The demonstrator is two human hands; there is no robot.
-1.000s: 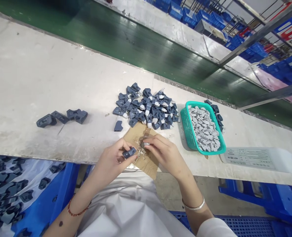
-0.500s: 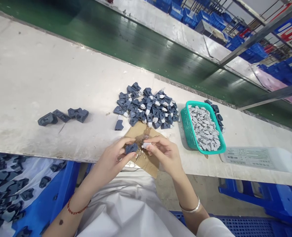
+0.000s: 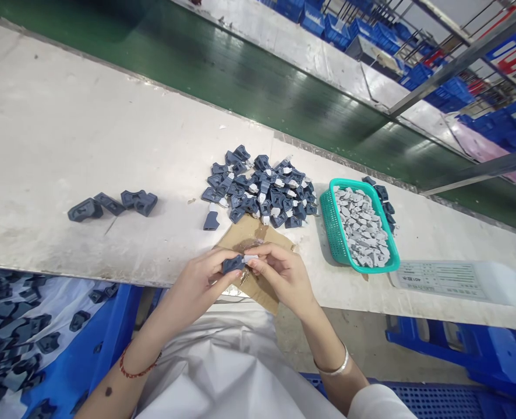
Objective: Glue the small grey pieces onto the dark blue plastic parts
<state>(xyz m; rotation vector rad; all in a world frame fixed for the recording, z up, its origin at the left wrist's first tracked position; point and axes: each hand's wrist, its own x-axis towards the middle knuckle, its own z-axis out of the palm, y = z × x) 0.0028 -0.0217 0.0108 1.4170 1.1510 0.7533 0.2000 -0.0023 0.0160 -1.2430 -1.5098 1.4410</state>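
Note:
Between thumb and fingers, my left hand (image 3: 203, 276) grips a dark grey plastic block (image 3: 232, 264) with a hollow in it. My right hand (image 3: 282, 273) pinches a small light grey piece (image 3: 251, 259), whose end meets the block's right side. Both hands are over a stained piece of brown cardboard (image 3: 264, 288) at the table's near edge. Just beyond it lies a pile of dark blocks (image 3: 258, 189), many with light grey pieces attached. To the right, a green plastic basket (image 3: 328, 218) is full of loose light grey pieces (image 3: 363, 230).
Several dark blocks (image 3: 109, 205) lie on the table to the left. A white bottle (image 3: 454, 281) with a blue tip lies at the right. Behind the table runs a green conveyor belt (image 3: 240, 75). A blue container (image 3: 77, 355) of dark blocks stands at lower left.
My right hand has moved left, bringing the light grey piece from a small gap into contact with the dark block. My left hand has stayed almost still.

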